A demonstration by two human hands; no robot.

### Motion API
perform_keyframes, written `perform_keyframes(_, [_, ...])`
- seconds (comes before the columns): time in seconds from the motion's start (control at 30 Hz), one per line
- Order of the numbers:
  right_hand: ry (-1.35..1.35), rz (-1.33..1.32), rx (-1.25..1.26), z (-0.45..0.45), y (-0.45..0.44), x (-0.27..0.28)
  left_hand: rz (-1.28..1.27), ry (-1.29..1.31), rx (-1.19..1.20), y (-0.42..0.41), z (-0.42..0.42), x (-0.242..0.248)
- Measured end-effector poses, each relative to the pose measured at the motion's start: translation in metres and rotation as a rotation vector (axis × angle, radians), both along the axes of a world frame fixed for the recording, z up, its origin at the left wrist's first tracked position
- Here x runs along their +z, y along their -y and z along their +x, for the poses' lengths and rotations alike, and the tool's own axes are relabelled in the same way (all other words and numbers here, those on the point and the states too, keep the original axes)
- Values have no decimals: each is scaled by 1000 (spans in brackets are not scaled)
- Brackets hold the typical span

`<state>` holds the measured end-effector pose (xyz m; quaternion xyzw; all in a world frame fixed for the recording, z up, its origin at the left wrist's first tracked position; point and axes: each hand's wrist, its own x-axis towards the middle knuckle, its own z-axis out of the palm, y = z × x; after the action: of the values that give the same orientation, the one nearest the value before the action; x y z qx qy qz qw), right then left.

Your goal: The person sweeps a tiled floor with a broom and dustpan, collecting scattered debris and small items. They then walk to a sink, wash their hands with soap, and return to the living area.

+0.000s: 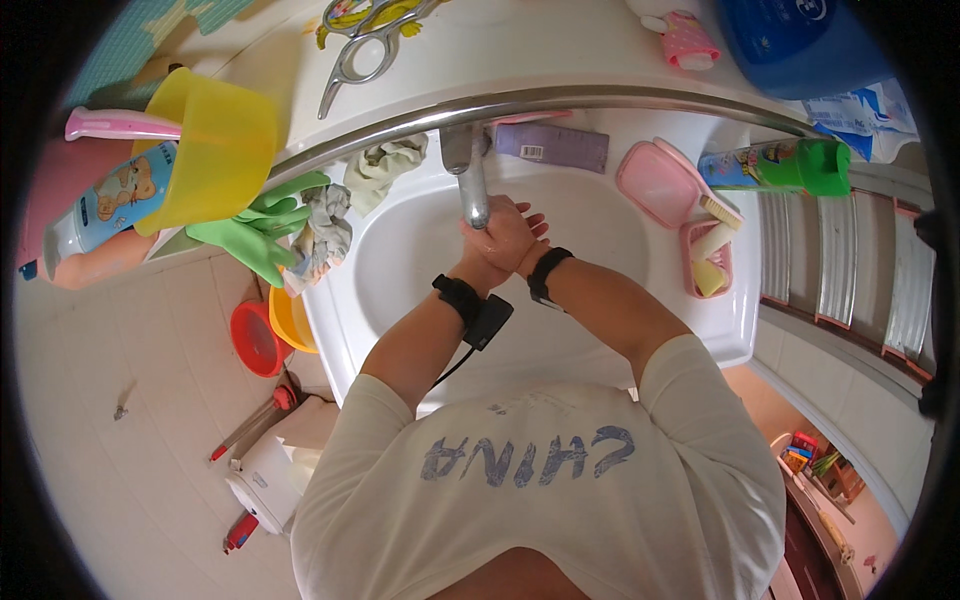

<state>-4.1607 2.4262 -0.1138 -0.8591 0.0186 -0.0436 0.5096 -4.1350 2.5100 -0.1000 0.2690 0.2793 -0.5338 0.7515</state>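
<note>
Both hands are together under the spout of a chrome faucet [472, 191], over a white washbasin [420, 225]. My right hand [502, 229] lies on top, its palm and fingers against the other hand, and its skin looks wet. My left hand [484, 266] is mostly hidden beneath it; only its wrist side and perhaps some fingertips show. Each wrist wears a black band, and the left one carries a small black box with a cable. I cannot tell whether water runs, or whether anything is between the palms.
A purple tube [553, 146], a pink soap box [656, 184], a brush [721, 211] and a soap dish [706, 259] line the basin's rim. Green rubber gloves [259, 225] and cloths [322, 229] lie left. A metal rail [600, 95] crosses above; scissors [367, 60] rest beyond.
</note>
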Motion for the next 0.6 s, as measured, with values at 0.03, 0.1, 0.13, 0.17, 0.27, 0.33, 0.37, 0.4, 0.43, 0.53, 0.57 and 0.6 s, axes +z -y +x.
perform_keyframes(0.03, [2, -9, 20, -1, 0, 0, -13, 9, -3, 0, 1, 1])
perform_keyframes(0.1, [17, -9, 59, -1, 0, 0, -21, 38, -8, -2, 2, -1])
perform_keyframes(0.13, [23, -8, 76, -2, 1, 0, -16, 60, -12, -4, 2, -2])
perform_keyframes(0.17, [27, -2, 89, -1, 1, -1, -10, 82, -16, -6, 2, -3])
perform_keyframes(0.27, [45, 30, 112, -1, 1, -2, -21, 79, 22, -13, 0, -7])
perform_keyframes(0.33, [66, 85, 106, -1, -1, -1, -30, 44, 70, -15, -1, -12])
perform_keyframes(0.37, [75, 148, 86, -2, -2, -1, -51, 25, 95, -15, -2, -14])
perform_keyframes(0.4, [83, 211, 67, -4, -4, -1, -76, 89, 72, -15, -1, -18])
perform_keyframes(0.43, [89, 275, 48, -5, -5, 0, -105, 146, 51, -16, 0, -21])
perform_keyframes(0.53, [39, 332, -1, -9, -10, -2, -44, 144, 78, -19, -4, -33])
perform_keyframes(0.57, [15, 325, -18, -11, -11, -3, -72, 135, 105, -19, -5, -38])
perform_keyframes(0.6, [-9, 316, -36, -11, -11, -5, -19, 96, 103, -21, -5, -43])
